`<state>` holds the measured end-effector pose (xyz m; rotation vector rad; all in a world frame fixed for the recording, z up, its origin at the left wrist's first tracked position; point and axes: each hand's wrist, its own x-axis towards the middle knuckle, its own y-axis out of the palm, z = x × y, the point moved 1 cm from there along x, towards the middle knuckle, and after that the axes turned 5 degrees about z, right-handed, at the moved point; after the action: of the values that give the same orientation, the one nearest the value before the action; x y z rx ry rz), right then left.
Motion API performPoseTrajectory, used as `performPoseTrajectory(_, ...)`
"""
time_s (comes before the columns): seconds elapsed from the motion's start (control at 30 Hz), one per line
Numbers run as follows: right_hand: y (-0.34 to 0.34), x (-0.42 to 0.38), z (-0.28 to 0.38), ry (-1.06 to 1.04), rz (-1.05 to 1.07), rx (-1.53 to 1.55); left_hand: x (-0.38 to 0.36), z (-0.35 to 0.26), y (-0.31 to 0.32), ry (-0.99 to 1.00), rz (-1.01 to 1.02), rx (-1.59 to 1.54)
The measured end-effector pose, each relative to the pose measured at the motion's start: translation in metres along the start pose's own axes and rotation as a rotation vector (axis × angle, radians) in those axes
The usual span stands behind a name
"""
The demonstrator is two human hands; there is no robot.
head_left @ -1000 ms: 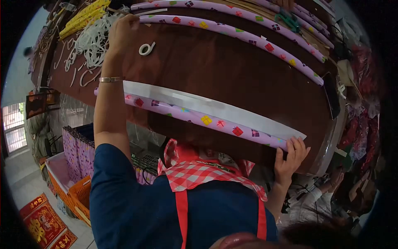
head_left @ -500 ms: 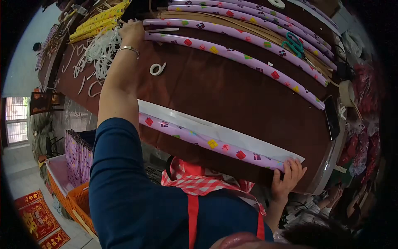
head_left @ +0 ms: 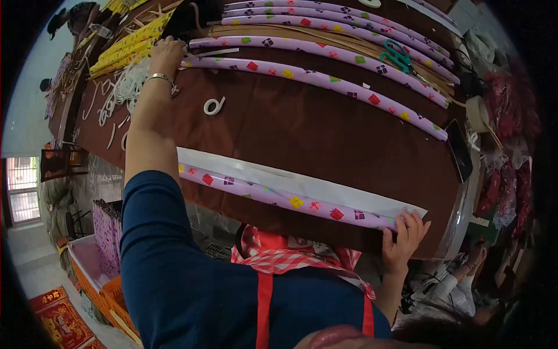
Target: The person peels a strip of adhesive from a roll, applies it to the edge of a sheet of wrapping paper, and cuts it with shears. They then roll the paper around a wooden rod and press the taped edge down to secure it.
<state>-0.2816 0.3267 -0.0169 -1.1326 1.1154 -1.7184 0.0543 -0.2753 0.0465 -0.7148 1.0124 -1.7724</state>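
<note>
My left hand reaches to the far left of the table, at the ends of the purple rolls and beside a pile of white strips. Its fingers are bent together, and what they hold, if anything, is hidden. A purple gift-patterned roll of wrapping paper lies along the near table edge, with a white flap of paper spread out on its far side. My right hand grips the right end of this roll, fingers over the top and thumb on the near side.
Several finished purple rolls lie across the back, with green-handled scissors on them. A small white tape coil sits mid-left. Yellow rolls are at far left, a black phone at right. Another person's hands show at lower right.
The view has shifted a little, so the table's contents appear slightly further left. My left hand stays by the white strips, and my right hand stays on the roll's end.
</note>
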Motion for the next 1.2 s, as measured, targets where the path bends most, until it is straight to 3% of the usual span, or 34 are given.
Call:
performPoseTrajectory(0.17,0.001,0.004,0.011,-0.011,-0.009,0.002,0.014,0.001,0.013,0.062,-0.025,0.084)
performPoseTrajectory(0.27,0.001,0.007,0.018,-0.015,0.015,0.014,0.017,0.007,0.017,0.002,0.014,0.029)
performPoseTrajectory(0.37,0.004,0.007,0.022,-0.028,0.027,0.027,0.010,0.024,0.006,-0.220,-0.126,-0.332)
performPoseTrajectory(0.4,0.005,0.007,0.023,-0.036,0.019,0.031,0.032,0.048,0.030,-0.322,-0.191,-0.424)
performPoseTrajectory(0.47,0.005,0.009,0.024,-0.040,0.017,0.041,0.024,0.067,0.002,-0.430,-0.266,-0.776)
performPoseTrajectory(0.5,0.005,0.008,0.024,-0.040,0.015,0.049,0.027,0.081,0.006,-0.424,-0.512,-0.818)
performPoseTrajectory(0.57,0.006,0.008,0.024,-0.045,0.005,0.055,-0.004,0.071,-0.047,-0.487,-0.603,-0.894)
performPoseTrajectory(0.67,0.008,0.007,0.024,-0.062,-0.013,0.061,0.053,0.136,-0.006,-0.007,-1.153,-1.229)
performPoseTrajectory(0.7,0.008,0.007,0.023,-0.069,-0.021,0.056,0.030,0.139,-0.046,-0.106,-1.062,-1.054)
performPoseTrajectory(0.77,0.007,0.006,0.023,-0.074,-0.019,0.047,0.053,0.216,-0.063,-0.011,-1.076,-1.232)
performPoseTrajectory(0.8,0.008,0.007,0.023,-0.075,-0.016,0.037,0.017,0.197,-0.115,0.171,-1.130,-1.319)
performPoseTrajectory(0.93,0.014,0.006,0.020,-0.103,-0.061,0.061,0.018,0.257,-0.114,0.272,-1.096,-1.246)
performPoseTrajectory(0.97,0.014,0.006,0.020,-0.104,-0.076,0.065,0.047,0.300,-0.106,0.310,-1.082,-1.230)
performPoseTrajectory(1.03,0.013,0.006,0.021,-0.107,-0.093,0.068,0.014,0.233,-0.129,0.387,-1.052,-1.207)
performPoseTrajectory(1.13,0.011,0.006,0.022,-0.106,-0.104,0.083,-0.113,0.000,-0.206,0.504,-1.009,-1.178)
performPoseTrajectory(1.2,0.011,0.007,0.022,-0.117,-0.116,0.085,-0.179,-0.118,-0.245,0.579,-0.981,-1.155)
